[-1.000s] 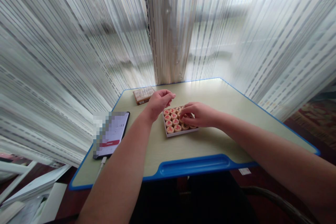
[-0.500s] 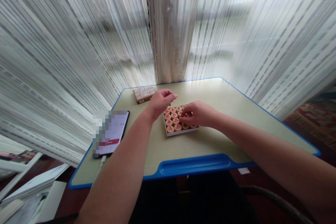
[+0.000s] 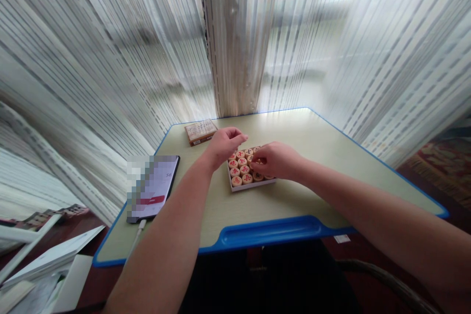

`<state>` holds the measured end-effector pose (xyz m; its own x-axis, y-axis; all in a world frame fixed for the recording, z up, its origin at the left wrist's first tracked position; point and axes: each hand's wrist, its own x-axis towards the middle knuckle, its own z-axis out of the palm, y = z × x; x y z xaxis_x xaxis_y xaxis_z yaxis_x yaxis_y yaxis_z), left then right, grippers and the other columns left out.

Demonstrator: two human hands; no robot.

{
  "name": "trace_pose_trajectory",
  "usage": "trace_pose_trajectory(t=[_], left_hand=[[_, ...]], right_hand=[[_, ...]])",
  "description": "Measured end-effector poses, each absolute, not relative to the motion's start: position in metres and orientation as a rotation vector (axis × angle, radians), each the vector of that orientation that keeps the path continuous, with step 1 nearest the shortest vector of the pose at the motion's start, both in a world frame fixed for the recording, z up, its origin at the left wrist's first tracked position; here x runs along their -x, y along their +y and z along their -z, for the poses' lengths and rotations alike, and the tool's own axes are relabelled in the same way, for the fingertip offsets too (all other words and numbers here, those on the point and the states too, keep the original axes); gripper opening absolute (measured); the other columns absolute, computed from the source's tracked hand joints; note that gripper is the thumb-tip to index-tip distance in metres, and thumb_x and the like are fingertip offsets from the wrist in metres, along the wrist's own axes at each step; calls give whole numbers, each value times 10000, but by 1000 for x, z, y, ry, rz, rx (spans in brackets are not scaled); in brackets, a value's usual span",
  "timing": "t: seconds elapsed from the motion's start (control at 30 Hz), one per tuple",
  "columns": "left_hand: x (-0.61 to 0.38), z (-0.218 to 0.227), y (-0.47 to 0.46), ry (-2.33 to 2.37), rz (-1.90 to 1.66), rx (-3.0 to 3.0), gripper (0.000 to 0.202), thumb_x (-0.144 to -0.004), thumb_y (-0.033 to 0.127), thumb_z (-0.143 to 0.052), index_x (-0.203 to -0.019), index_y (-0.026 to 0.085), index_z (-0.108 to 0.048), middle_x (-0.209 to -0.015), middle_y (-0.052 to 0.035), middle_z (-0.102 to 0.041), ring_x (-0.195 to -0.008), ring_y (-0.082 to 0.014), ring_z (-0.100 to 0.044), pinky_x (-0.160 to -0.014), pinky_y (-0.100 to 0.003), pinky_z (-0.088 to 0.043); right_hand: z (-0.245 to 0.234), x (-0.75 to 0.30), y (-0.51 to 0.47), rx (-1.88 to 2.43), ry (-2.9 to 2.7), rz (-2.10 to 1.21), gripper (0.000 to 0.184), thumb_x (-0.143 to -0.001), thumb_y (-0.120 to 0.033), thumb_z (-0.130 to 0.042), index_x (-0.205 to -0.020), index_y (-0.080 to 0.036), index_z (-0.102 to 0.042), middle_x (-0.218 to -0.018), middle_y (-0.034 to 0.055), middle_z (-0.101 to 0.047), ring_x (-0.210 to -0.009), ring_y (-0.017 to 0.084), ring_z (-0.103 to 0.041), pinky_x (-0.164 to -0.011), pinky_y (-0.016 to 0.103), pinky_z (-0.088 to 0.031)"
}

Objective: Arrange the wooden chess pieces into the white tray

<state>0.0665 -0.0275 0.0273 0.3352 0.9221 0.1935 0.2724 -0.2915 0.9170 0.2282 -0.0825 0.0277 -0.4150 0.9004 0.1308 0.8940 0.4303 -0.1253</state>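
Note:
A shallow white box (image 3: 253,186) on the table holds several round wooden Chinese chess pieces (image 3: 245,170) in rows, most with red characters and some with black ones. Over the right side of the box is my right hand (image 3: 277,159), its thumb and fingers brought together at the pieces. Whatever lies between those fingertips is hidden, and the hand covers part of the rows. My left hand (image 3: 228,143) hovers at the box's far left corner, fingers curled and pressed towards the thumb. I cannot make out anything in its fingers.
A brown box lid (image 3: 201,131) with printed writing lies at the back left. On the left, a phone (image 3: 154,191) rests with a white cable (image 3: 139,235) plugged in. The table (image 3: 312,132) has a blue rim and a blue front groove (image 3: 272,230). Striped curtains (image 3: 309,34) hang behind.
My hands hold nearly the same pose over the box; the right fingers have dipped very slightly among the pieces. The whole view has shifted a little, and the phone's displayed number has changed.

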Motion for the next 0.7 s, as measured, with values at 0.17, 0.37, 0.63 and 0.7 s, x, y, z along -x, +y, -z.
trace_pose_trajectory(t=[0.17, 0.37, 0.63, 0.7], left_hand=[[-68, -26, -30, 1119, -906, -1902, 285, -673, 413, -610, -637, 133, -568, -553, 38, -489, -525, -81, -421, -519, -222, -337], [-69, -24, -30, 1159, -836, -2006, 292, -689, 415, -596, -648, 126, -593, -586, 18, -540, -556, -96, -451, -536, -229, -341], [-68, -22, -29, 1212, -792, -2126, 274, -728, 387, -547, -681, 127, -618, -609, -1, -583, -581, -116, -494, -546, -234, -360], [-68, -21, -29, 1273, -698, -2271, 244, -740, 351, -531, -690, 133, -629, -625, -13, -603, -595, -126, -509, -552, -240, -358]], right_hand=[[-27, -232, -82, 1490, -2553, 5, 291, -838, -311, -459, -853, -197, -726, -847, 59, -707, -707, 154, -577, -574, 249, -308], [-27, -232, -83, 1535, -2583, 17, 310, -795, -445, -517, -844, -217, -721, -823, 55, -704, -690, 166, -575, -557, 259, -295], [-29, -232, -83, 1607, -2562, 22, 299, -781, -448, -522, -832, -233, -724, -795, 48, -700, -662, 159, -566, -536, 255, -274], [-29, -231, -83, 1565, -2556, 29, 326, -802, -449, -490, -809, -220, -721, -789, 53, -699, -655, 155, -562, -536, 257, -270]])
